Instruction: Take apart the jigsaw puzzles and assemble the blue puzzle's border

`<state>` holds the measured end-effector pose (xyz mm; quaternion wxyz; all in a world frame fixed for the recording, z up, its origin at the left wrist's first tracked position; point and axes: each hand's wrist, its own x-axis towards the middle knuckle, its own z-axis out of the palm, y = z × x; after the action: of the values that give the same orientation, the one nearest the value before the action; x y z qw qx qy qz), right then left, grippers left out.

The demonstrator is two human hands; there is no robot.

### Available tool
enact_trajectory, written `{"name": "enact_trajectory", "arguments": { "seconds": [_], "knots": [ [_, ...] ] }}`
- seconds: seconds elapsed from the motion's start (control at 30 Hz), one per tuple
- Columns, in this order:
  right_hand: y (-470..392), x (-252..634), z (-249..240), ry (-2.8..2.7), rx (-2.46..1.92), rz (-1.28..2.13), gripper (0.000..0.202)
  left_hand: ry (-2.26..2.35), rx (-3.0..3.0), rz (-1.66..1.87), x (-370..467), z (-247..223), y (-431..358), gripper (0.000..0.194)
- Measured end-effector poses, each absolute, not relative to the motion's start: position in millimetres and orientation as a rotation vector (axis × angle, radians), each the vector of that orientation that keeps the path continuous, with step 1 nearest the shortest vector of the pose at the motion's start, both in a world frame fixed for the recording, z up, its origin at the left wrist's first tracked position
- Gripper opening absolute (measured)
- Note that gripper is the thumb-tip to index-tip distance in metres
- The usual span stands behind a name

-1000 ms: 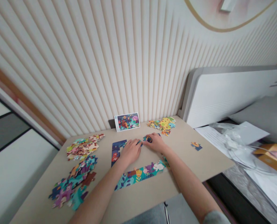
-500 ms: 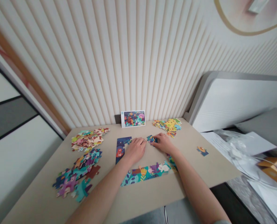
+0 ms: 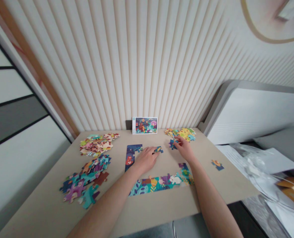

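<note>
My left hand (image 3: 147,158) rests low over the table, fingers together and bent, with its fingertips on a blue and yellow puzzle piece (image 3: 159,149). Between the thumb and fingers of my right hand (image 3: 184,147) is a dark blue and purple puzzle piece (image 3: 172,144), apart from the left one. Under and beside my left hand lies the joined corner section (image 3: 130,153) of dark blue pieces, partly covered. Nearer to me runs a joined bottom strip (image 3: 159,183) with plants and a white rabbit, turning up at its right end (image 3: 185,170).
A picture card (image 3: 145,125) leans against the ribbed wall. Loose piece piles lie at back left (image 3: 96,144), front left (image 3: 87,178) and back right (image 3: 184,134). A single piece (image 3: 217,164) sits near the right edge. Papers and a plastic bag (image 3: 253,158) lie beyond.
My right hand has moved right and away from my left hand, taking the dark blue puzzle piece with it. My left hand stays on its piece. The view has shifted slightly.
</note>
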<state>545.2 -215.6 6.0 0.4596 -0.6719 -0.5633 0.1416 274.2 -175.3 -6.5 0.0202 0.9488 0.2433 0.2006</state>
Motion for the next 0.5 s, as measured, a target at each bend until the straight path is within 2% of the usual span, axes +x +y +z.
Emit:
{"name": "enact_trajectory", "arguments": {
  "seconds": [0.07,0.23,0.4,0.5],
  "knots": [
    [-215.3,547.0,4.4,-1.396,-1.647,0.390,0.049,0.799,2.920,0.645,274.0,-6.9,-175.1,0.037],
    [-219.8,539.2,5.8,-1.722,-1.596,0.480,0.036,0.767,2.910,0.632,274.4,-7.0,-175.5,0.039],
    [-226.4,530.9,10.0,-1.876,-1.738,0.284,0.051,0.851,2.904,0.665,272.9,-3.4,-178.3,0.035],
    [-228.5,525.6,10.6,-1.970,-1.816,0.249,0.047,0.883,2.902,0.678,272.0,-2.6,-179.7,0.032]
  ]
}}
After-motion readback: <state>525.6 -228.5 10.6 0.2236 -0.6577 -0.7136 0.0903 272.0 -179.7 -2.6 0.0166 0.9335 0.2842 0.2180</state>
